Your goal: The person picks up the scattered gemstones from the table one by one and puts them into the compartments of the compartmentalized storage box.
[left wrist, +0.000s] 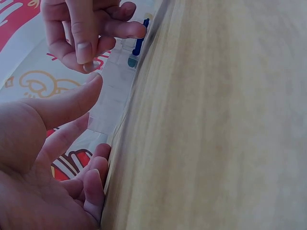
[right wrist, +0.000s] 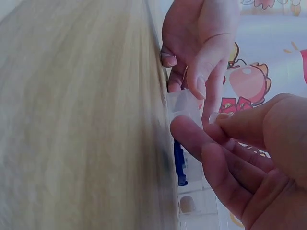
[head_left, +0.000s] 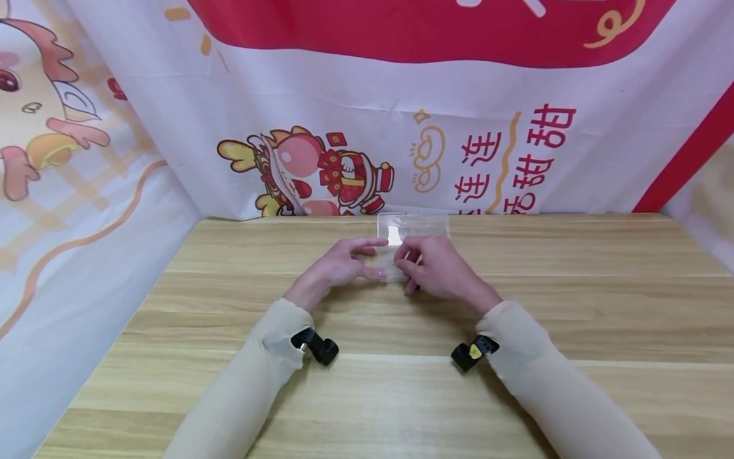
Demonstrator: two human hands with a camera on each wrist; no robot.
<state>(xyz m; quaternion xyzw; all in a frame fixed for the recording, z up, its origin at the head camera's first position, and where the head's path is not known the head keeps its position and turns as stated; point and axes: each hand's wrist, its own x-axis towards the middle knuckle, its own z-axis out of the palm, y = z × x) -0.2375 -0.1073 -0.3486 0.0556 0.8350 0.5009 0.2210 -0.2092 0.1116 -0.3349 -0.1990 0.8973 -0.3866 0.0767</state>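
A clear plastic compartment box [head_left: 418, 223] sits at the back of the table. On its front side is a dark blue latch-like piece [right wrist: 180, 163]. Over the box, my right hand [head_left: 438, 264] pinches a small whitish, see-through piece [left wrist: 90, 66] between thumb and finger; its exact kind is too small to tell. My left hand [head_left: 346, 261] is at the box's left end, thumb and fingers spread apart, nothing in its grasp. Inside the box show a small green item [left wrist: 132, 62] and a beige round one [right wrist: 187, 204]. Both hands hide part of the box.
A wood-grain table [head_left: 395, 401] lies under both forearms. Right behind the box hangs a printed cloth [head_left: 344, 83] with cartoon figures and red lettering; another patterned cloth [head_left: 115, 255] borders the left side.
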